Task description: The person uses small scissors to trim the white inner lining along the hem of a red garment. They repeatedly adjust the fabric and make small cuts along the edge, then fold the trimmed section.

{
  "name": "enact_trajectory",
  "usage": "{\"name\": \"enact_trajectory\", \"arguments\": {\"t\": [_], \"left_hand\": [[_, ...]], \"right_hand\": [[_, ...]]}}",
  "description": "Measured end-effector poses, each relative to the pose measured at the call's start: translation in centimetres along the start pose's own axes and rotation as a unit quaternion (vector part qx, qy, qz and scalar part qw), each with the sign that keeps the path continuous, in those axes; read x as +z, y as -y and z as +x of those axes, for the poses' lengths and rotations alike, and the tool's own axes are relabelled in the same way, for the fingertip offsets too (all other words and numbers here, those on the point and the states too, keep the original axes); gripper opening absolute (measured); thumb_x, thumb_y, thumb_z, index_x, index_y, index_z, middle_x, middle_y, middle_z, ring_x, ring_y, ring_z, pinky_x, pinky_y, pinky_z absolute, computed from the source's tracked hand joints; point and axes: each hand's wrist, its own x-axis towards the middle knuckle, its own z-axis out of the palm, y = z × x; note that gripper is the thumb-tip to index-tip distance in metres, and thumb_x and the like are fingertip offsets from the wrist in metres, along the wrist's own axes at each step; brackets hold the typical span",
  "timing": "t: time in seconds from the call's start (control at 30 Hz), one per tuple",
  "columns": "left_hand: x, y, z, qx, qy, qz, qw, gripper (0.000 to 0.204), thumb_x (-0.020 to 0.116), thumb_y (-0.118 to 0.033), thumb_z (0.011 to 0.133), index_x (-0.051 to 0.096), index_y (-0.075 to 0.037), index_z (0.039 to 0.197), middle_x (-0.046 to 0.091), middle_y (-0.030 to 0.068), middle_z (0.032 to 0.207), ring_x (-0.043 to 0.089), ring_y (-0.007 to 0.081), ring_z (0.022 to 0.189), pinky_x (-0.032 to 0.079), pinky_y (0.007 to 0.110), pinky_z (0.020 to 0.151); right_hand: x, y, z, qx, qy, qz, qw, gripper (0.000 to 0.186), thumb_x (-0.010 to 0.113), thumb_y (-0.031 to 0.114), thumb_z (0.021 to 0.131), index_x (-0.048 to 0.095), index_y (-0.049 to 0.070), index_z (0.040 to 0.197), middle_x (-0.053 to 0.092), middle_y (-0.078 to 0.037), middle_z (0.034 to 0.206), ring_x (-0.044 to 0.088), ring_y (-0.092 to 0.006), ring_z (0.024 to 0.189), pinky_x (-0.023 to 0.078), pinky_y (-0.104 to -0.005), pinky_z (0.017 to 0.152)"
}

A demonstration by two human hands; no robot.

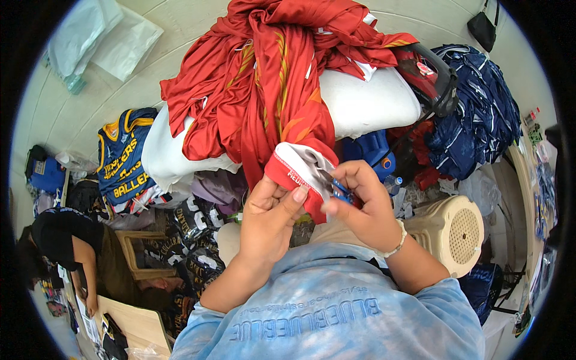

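Note:
My left hand [271,217] pinches the edge of a red garment [281,175] with a white inner side. The thumb presses on its red band, which bears small white lettering. From there the cloth runs up into a large heap of red garments [234,78] with yellow and orange stripes. In my right hand [367,203] is a small pair of blue-handled thread snips [341,191]. Their metal tip is at the garment's edge, partly hidden by cloth and fingers. A beaded bracelet [396,239] circles my right wrist.
Under the heap is a white padded surface [366,105]. A helmet [429,78] and dark blue garments [474,114] lie to the right, above a beige plastic stool [459,237]. At left, another person [66,240] bends over a wooden board [135,324], near dark jerseys [123,162].

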Motion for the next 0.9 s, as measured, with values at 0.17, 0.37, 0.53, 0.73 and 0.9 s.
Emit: {"name": "enact_trajectory", "arguments": {"t": [0.17,0.37,0.53,0.73,0.9], "left_hand": [[0.1,0.2,0.4,0.0,-0.002,-0.043,0.999,0.044,0.056,0.0,0.091,0.042,-0.005,0.133,0.058,0.0097,0.12,0.061,0.0189,0.106,0.052,0.032,0.089],[-0.4,0.3,1.0,-0.006,-0.034,-0.064,0.997,0.05,0.056,0.0,0.09,0.038,-0.009,0.136,0.059,0.0087,0.117,0.061,0.0195,0.106,0.053,0.032,0.089],[0.3,0.7,0.8,-0.005,0.006,-0.01,1.0,0.062,0.057,0.004,0.088,0.029,-0.011,0.141,0.059,0.0093,0.117,0.063,0.0192,0.103,0.056,0.033,0.084],[0.4,0.8,0.9,0.017,0.009,0.031,0.999,0.066,0.059,0.005,0.086,0.027,-0.01,0.141,0.062,0.0096,0.112,0.064,0.0177,0.1,0.057,0.031,0.082],[0.3,0.7,0.8,0.013,0.019,0.025,0.999,0.068,0.059,0.006,0.086,0.024,-0.008,0.142,0.062,0.0106,0.111,0.063,0.0176,0.101,0.055,0.031,0.083]], "right_hand": [[-0.6,-0.9,-0.1,0.067,0.106,-0.038,0.991,0.021,0.075,0.011,0.081,0.056,0.005,0.083,0.051,0.005,0.072,0.041,-0.0013,0.065,0.034,-0.0191,0.056],[-2.3,-0.7,-0.3,0.063,0.144,-0.015,0.987,0.018,0.073,0.008,0.082,0.055,0.004,0.083,0.05,0.004,0.069,0.041,-0.0022,0.062,0.034,-0.0203,0.054],[-2.4,-1.0,-0.3,0.036,0.121,-0.057,0.99,0.019,0.073,0.009,0.082,0.055,0.003,0.083,0.052,0.003,0.071,0.043,-0.0028,0.062,0.036,-0.0208,0.055],[-2.0,-1.3,-0.7,-0.011,0.046,-0.046,0.998,0.025,0.077,0.015,0.079,0.056,0.003,0.088,0.057,-0.001,0.072,0.049,-0.0064,0.062,0.041,-0.0219,0.056],[-2.9,-0.7,-0.8,-0.106,0.052,-0.203,0.972,0.032,0.08,0.018,0.075,0.06,0.001,0.092,0.062,-0.008,0.074,0.058,-0.0131,0.06,0.045,-0.0253,0.054]]}}
